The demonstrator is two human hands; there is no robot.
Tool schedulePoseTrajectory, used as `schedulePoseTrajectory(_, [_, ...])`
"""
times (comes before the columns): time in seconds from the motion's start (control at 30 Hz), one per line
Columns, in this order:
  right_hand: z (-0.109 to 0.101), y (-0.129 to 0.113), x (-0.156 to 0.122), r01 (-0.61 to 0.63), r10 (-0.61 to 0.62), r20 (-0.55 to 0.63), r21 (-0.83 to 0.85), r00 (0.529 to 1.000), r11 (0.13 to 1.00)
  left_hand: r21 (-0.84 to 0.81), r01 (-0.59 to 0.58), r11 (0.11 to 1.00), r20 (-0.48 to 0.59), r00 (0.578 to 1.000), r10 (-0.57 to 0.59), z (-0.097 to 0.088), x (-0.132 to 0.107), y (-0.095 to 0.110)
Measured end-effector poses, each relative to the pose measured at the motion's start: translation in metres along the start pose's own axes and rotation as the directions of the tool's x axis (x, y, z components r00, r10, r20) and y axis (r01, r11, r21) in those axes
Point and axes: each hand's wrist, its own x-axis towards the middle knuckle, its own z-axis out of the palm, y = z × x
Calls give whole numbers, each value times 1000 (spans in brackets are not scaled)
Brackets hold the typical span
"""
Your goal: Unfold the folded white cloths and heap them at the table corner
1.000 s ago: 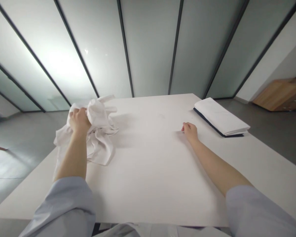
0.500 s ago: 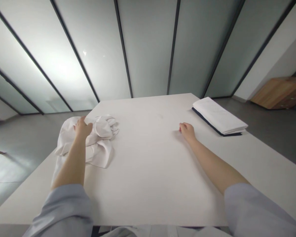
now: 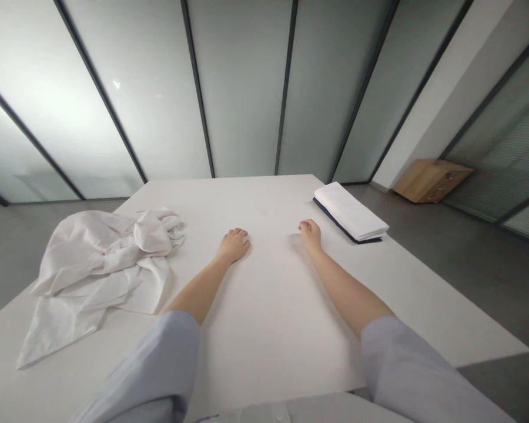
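Note:
My left hand (image 3: pixel 235 244) lies palm down on the white table (image 3: pixel 264 305), fingers spread a little and holding nothing. To its left a crumpled white cloth (image 3: pixel 110 252), perhaps a garment, spreads in loose folds towards the table's left edge; the hand is apart from it. My right hand (image 3: pixel 310 233) is closed in a loose fist at the table's middle, and nothing shows in it. Just beyond it on the right lies a folded white cloth (image 3: pixel 350 210) on top of a folded dark navy one (image 3: pixel 332 222).
Frosted glass panels (image 3: pixel 242 88) with dark frames stand behind the table. A wooden cabinet (image 3: pixel 429 179) sits on the grey floor at the far right. The table's right edge (image 3: pixel 458 294) slants towards me.
My left hand has left the crumpled white cloth and moved right onto the bare tabletop. My right hand stays closed in nearly the same place. The view has turned to the right.

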Motion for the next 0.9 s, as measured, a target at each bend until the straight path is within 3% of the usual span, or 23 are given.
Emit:
schedulePoseTrajectory(0.13, [-18, -2, 23, 6, -21, -182, -85, 983, 996, -84, -56, 995, 2, 998, 56, -1, -4, -9])
schedulePoseTrajectory(0.27, [-69, 0, 55, -5, -132, -346, -369, 929, 929, -92, -62, 994, -7, 998, 62, -4, -4, -13])
schedulePoseTrajectory(0.4, [-136, 16, 82, -191, -122, -423, -623, 898, 758, -85, -69, 994, -5, 998, 69, -3, -5, -10])
schedulePoseTrajectory(0.5, [-174, 32, 97, -333, 48, -378, -742, 925, 581, -91, -58, 994, -5, 998, 58, -4, -5, -8])
schedulePoseTrajectory(0.57, [-189, 38, 104, -351, 139, -327, -795, 935, 494, -91, -50, 995, -4, 999, 50, -4, -6, -8])
schedulePoseTrajectory(0.67, [-194, 38, 113, -317, 138, -285, -828, 948, 463, -86, -46, 995, -2, 999, 46, -4, -6, -9])
schedulePoseTrajectory(0.77, [-186, 22, 116, -266, 108, -245, -827, 964, 496, -82, -46, 996, 3, 999, 46, -4, -6, -10])
schedulePoseTrajectory(0.9, [-159, -15, 110, 2, -114, -82, -803, 990, 596, -79, -44, 996, 9, 999, 45, -4, -5, -11])
